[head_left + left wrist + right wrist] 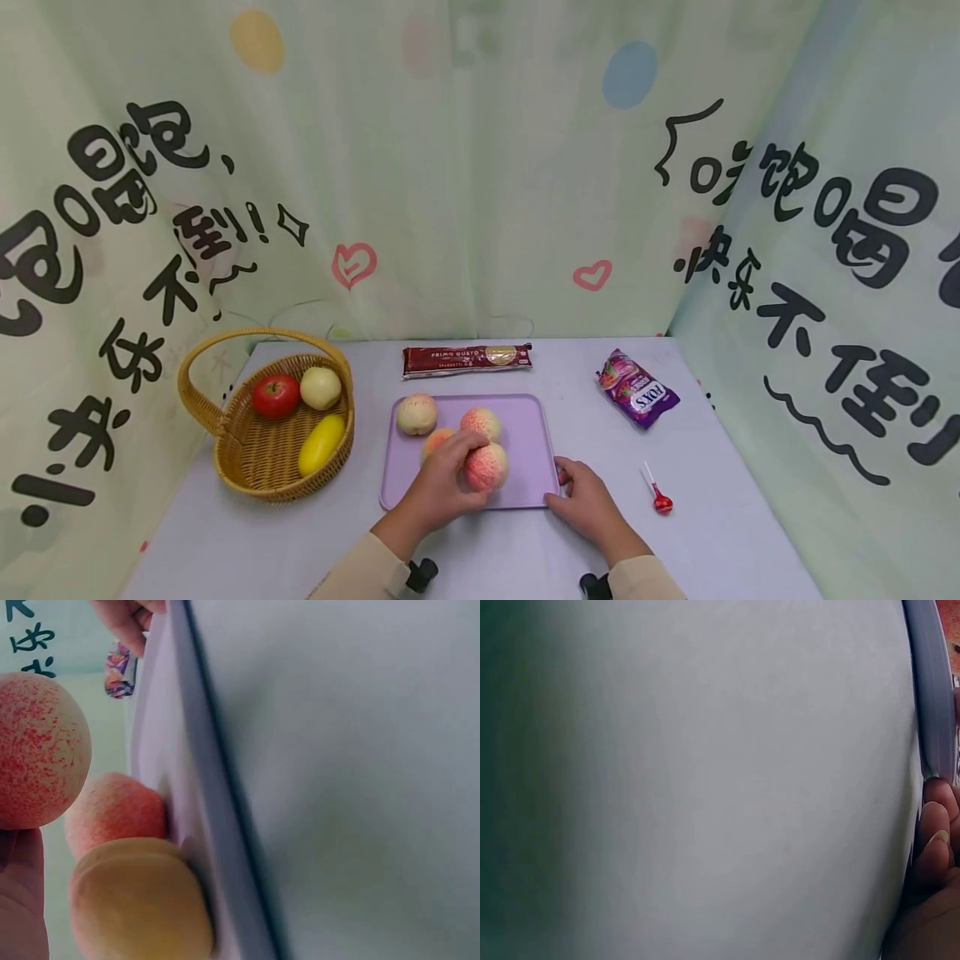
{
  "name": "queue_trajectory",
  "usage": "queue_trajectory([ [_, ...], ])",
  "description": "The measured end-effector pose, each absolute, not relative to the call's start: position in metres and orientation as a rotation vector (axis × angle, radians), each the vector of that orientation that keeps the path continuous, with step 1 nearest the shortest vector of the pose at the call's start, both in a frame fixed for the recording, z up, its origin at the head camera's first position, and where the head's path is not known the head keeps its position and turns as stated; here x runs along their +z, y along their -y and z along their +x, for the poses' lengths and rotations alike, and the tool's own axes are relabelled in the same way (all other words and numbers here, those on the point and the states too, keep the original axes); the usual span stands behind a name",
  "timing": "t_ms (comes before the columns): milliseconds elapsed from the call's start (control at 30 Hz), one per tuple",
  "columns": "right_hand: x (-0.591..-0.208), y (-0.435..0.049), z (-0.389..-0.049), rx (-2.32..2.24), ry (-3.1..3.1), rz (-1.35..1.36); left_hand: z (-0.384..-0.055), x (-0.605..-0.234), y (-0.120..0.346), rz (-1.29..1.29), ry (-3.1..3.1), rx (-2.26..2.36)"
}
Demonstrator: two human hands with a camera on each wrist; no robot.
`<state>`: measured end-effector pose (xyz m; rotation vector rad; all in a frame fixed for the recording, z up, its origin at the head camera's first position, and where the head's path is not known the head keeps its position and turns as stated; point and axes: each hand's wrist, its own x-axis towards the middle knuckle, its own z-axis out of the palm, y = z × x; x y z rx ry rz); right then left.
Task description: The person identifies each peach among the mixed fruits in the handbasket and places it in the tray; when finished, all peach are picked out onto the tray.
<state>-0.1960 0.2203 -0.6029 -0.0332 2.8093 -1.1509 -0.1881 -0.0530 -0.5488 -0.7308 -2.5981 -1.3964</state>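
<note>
My left hand (442,483) holds a pink-speckled peach (486,467) over the front part of a lilac tray (525,450). In the left wrist view the held peach (41,750) is raised above the tray's rim. Behind it on the tray lie another pinkish peach (481,423) and a pale, faintly pink fruit (417,414). An orange-yellow peach (433,443) is partly hidden by my left hand; its side shows plainly in the left wrist view. My right hand (588,504) grips the tray's right edge near the front corner, fingers curled at the rim (934,697).
A wicker basket (258,483) at left contains a tomato (276,397), a pale round fruit (320,388) and a yellow elongated fruit (322,445). Behind the tray lies a spaghetti packet (467,360). A purple snack bag (637,389) and a red lollipop (662,502) lie to the right.
</note>
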Motion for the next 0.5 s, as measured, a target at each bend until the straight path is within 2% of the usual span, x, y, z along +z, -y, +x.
queue_trajectory([
  [500,-0.604,-0.223,-0.196,-1.172,-2.797,-0.045,-0.19,-0.569,0.036,-0.731,2.701,-1.352],
])
